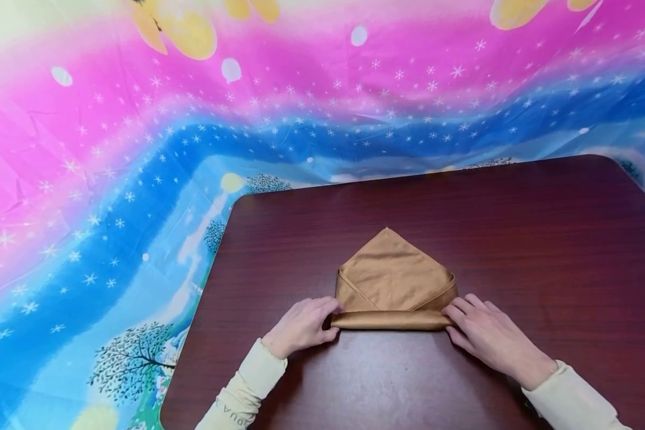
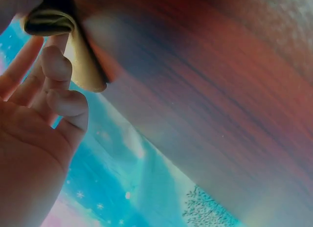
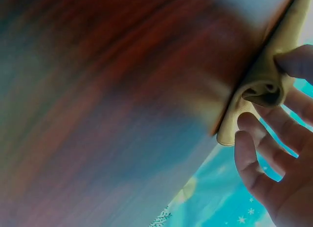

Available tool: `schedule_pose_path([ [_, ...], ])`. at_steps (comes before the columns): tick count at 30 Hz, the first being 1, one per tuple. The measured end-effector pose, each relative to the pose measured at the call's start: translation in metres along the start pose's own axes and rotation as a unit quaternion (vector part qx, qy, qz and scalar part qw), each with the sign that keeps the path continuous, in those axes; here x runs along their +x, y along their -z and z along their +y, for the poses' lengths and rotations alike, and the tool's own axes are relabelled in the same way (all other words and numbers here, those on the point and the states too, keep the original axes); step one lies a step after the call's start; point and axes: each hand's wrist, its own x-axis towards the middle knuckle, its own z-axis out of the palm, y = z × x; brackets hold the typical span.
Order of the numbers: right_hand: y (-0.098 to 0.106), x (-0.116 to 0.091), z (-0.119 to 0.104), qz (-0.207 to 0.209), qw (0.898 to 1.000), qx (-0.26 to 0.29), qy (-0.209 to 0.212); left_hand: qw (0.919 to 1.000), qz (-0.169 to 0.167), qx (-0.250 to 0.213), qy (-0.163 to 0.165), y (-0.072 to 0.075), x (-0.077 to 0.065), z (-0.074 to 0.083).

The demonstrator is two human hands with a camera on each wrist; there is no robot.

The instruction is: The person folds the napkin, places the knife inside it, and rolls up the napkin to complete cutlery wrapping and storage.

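Observation:
A golden-brown satin cloth (image 1: 392, 269) lies folded on the table, its pointed corner aimed at the far side. Both side corners are tucked inward, and the near edge is wound into a tight roll (image 1: 392, 321). The left hand (image 1: 303, 322) grips the roll's left end between thumb and fingers. At the opposite end, the right hand (image 1: 489, 334) pinches the roll the same way. The left wrist view shows the hollow spiral end of the cloth (image 2: 85, 65) at the fingertips. In the right wrist view, the thumb (image 3: 298, 63) presses on the roll while the other fingers spread beside it.
The dark red-brown wooden table (image 1: 543, 251) has rounded corners and extends around the cloth. Behind it and to its left hangs a pink and blue printed backdrop (image 1: 279, 89) with snowflakes and trees. Pale sleeves (image 1: 263, 370) cover both wrists.

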Motion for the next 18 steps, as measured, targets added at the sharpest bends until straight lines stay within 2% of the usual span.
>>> schedule_pose_path([
  [3, 0.0, 0.0, 0.001, 0.003, 1.0, -0.001, -0.007, 0.9983, -0.002, -0.054, 0.022, 0.001, 0.001, -0.002],
  [6, 0.001, 0.001, 0.0, 0.006, 1.0, 0.0, -0.018, 0.9924, -0.01, -0.115, 0.044, 0.003, 0.0, -0.005],
  [14, 0.004, 0.002, -0.001, 0.01, 0.999, 0.0, -0.044, 0.9633, -0.025, -0.253, 0.085, 0.001, 0.0, -0.011],
  [18, 0.004, 0.003, -0.002, 0.003, 0.998, 0.005, -0.062, 0.9548, -0.027, -0.284, 0.084, 0.001, 0.002, -0.012],
])
